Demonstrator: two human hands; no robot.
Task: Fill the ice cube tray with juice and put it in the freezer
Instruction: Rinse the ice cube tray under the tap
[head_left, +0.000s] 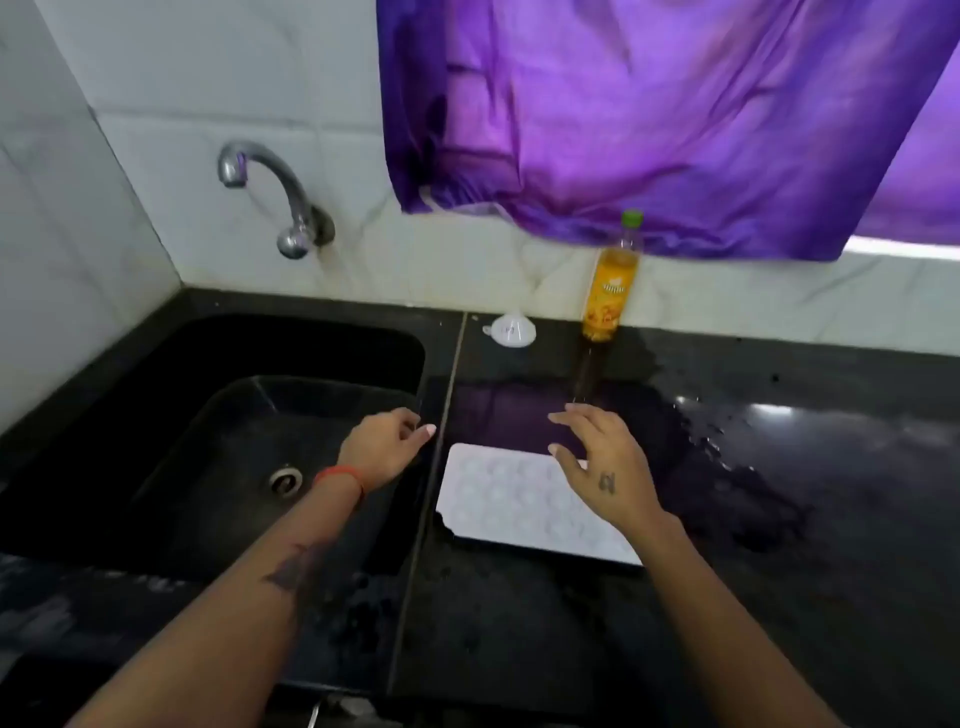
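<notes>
Ice cube tray (511, 501), white plastic with rounded dimpled cells, lies flat on our glossy black stone tabletop (779, 597), just right of the sink (156, 415). Our left hand (382, 449) and right hand (605, 470) hover over it, each grip loose and empty. An amber, green-capped juice bottle (610, 288) stands upright against the tiled wall.

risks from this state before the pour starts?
1. The ice cube tray lies close to the sink edge; a nudge from the left hand could tip it in.
2. The counter looks wet, so the tray may slide.
3. The juice bottle is tall and narrow; reaching with the right hand could topple it.
</notes>
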